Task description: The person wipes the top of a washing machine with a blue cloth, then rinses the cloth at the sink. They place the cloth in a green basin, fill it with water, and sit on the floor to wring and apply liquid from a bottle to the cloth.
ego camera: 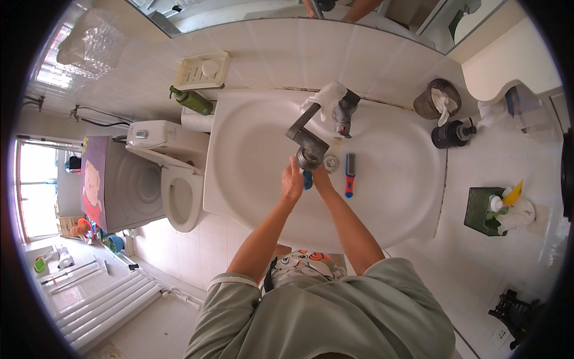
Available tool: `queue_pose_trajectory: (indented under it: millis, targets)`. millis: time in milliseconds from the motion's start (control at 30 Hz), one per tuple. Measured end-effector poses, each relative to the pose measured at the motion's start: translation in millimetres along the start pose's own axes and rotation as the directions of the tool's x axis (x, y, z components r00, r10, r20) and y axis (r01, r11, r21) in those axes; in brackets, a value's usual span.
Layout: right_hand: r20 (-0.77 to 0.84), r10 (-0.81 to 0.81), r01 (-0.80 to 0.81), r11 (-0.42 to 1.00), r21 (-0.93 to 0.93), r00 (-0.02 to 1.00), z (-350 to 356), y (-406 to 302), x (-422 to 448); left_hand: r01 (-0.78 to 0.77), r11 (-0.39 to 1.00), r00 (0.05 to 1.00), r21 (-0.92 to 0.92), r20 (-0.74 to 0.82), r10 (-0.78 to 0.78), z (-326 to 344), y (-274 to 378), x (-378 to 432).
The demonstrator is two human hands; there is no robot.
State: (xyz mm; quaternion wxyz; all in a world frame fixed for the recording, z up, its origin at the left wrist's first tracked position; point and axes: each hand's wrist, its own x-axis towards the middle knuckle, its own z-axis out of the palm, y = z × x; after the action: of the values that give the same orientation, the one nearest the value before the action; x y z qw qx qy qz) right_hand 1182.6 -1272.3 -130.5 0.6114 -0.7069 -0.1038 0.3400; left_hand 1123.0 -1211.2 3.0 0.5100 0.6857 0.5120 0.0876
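My left hand (pixel 293 180) is beneath the round end of a jointed grey faucet spout (pixel 309 152), over the white washbasin (pixel 251 179). A small blue object (pixel 307 180) shows between my hands; its kind is unclear. Close to its right side is my right hand (pixel 322 177), its fingers partly hidden by the spout. Which hand grips the blue object cannot be made out. A brush with a red and blue handle (pixel 350 181) lies in the basin to the right, near the round metal drain (pixel 331 163). A white cloth (pixel 332 96) hangs by the faucet base (pixel 343 116).
Left of the basin are a green pump bottle (pixel 195 102), a soap dish (pixel 220 74) and a toilet (pixel 180 197). On the right are a dark pump bottle (pixel 449 134), a brown cup with tissue (pixel 421 103) and a green container (pixel 476 211). A mirror (pixel 251 11) spans the top.
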Motion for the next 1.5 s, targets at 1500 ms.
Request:
queue_pose_trajectory:
  millis: [1500]
  targets:
    - [0.408,0.378,-0.492,0.160,0.856,0.831,21,-94,-45,-0.353,0.932,0.936,-0.086,-0.040,0.350,10,-13,7]
